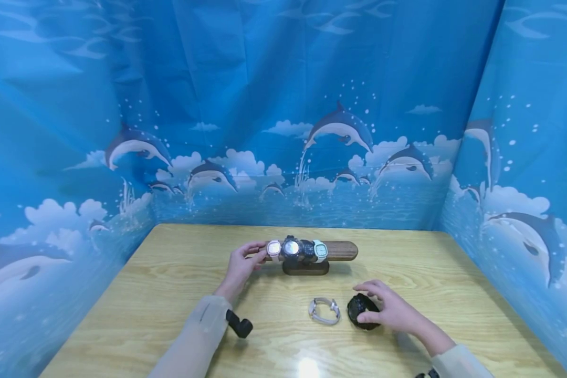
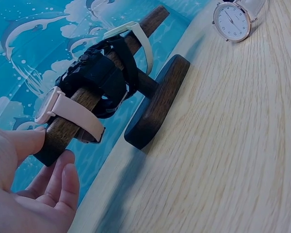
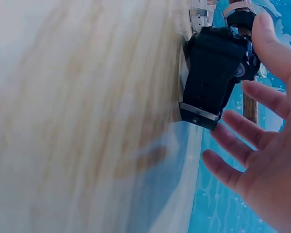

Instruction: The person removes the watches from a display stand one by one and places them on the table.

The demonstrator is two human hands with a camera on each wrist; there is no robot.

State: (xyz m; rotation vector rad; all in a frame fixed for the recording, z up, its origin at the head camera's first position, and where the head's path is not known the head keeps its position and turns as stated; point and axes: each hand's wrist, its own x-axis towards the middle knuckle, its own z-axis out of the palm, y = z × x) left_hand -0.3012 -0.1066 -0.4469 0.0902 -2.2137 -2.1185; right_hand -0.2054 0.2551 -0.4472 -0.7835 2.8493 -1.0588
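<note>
A dark wooden watch stand (image 1: 342, 251) holds several watches in a row: a pink watch (image 1: 274, 248), a black watch with a pale round face (image 1: 291, 248), a smaller black watch (image 1: 307, 249) and a mint-green watch (image 1: 320, 251). My left hand (image 1: 241, 264) grips the left end of the stand's bar between thumb and fingers, beside the pink watch strap (image 2: 77, 114). Around a chunky black watch (image 3: 216, 68) on the table, my right hand (image 1: 387, 307) has its thumb and fingers spread; whether they touch it is unclear.
Between the stand and the table's front lies a pale-strapped watch (image 1: 325, 311) with a white dial, its strap looped. Blue dolphin-print curtains (image 1: 264, 131) enclose the wooden table (image 1: 179, 294) at the back and sides.
</note>
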